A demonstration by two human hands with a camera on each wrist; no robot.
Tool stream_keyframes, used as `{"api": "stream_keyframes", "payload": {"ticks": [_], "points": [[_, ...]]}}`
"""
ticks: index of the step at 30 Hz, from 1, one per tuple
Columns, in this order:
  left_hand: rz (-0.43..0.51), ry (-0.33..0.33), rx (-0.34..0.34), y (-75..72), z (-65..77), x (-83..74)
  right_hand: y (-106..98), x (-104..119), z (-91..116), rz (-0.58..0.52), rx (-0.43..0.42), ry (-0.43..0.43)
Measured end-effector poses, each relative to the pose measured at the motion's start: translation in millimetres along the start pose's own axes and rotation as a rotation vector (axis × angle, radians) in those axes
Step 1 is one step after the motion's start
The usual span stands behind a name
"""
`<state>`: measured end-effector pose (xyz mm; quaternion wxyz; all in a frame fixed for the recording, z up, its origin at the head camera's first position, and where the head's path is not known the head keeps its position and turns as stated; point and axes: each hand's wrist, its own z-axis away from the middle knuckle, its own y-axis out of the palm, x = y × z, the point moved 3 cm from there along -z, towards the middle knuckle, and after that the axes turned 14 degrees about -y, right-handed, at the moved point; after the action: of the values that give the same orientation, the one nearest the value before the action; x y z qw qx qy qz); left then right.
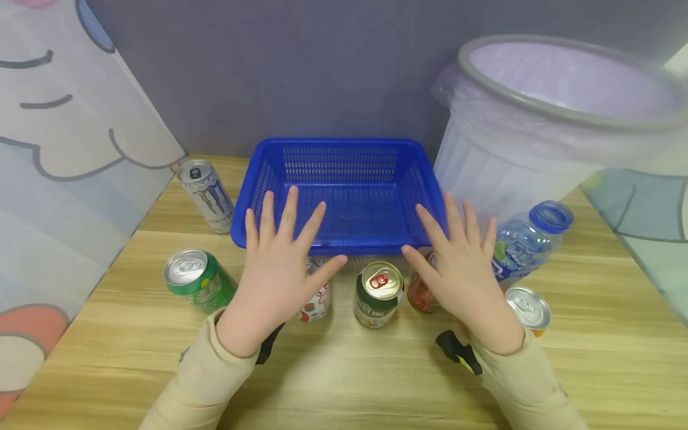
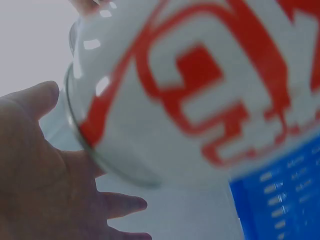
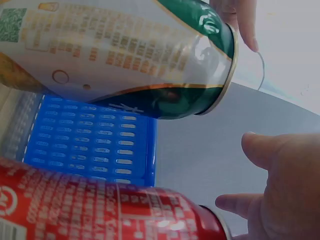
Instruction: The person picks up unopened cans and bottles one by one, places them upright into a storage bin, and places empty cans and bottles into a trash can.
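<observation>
My left hand (image 1: 276, 272) hovers palm down with its fingers spread, holding nothing. Partly hidden under it stands a white and red can (image 1: 317, 301), which looms large in the left wrist view. My right hand (image 1: 459, 269) is likewise spread and holds nothing, above a red can (image 1: 421, 292) that it partly covers. Between the hands stands a dark green can (image 1: 378, 295) with a gold top and red tab. Behind the fingertips lies a blue plastic basket (image 1: 344, 246) with slotted walls; its visible floor holds nothing.
At the left stand a green can (image 1: 206, 283) and a white Monster can (image 1: 206, 194). To the right are a clear bottle (image 1: 529, 242) with a blue neck and a silver-topped can (image 1: 529, 307). A lined white bin (image 1: 489, 155) rises behind them.
</observation>
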<state>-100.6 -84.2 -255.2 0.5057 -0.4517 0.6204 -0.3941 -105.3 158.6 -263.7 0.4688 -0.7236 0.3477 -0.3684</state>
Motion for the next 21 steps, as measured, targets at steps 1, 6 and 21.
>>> {"api": "stream_keyframes", "payload": {"ticks": [1, 6, 21], "points": [[0.008, -0.006, -0.001, -1.1, -0.9, 2.3, -1, 0, 0, 0.000, 0.001, -0.003], [0.067, -0.049, 0.013, -5.8, -9.4, 14.6, -6, 0, 3, 0.000, -0.001, -0.020], [0.072, -0.131, 0.110, 23.8, -49.4, 44.6, -28, 2, 19, -0.057, -0.155, -0.164]]}}
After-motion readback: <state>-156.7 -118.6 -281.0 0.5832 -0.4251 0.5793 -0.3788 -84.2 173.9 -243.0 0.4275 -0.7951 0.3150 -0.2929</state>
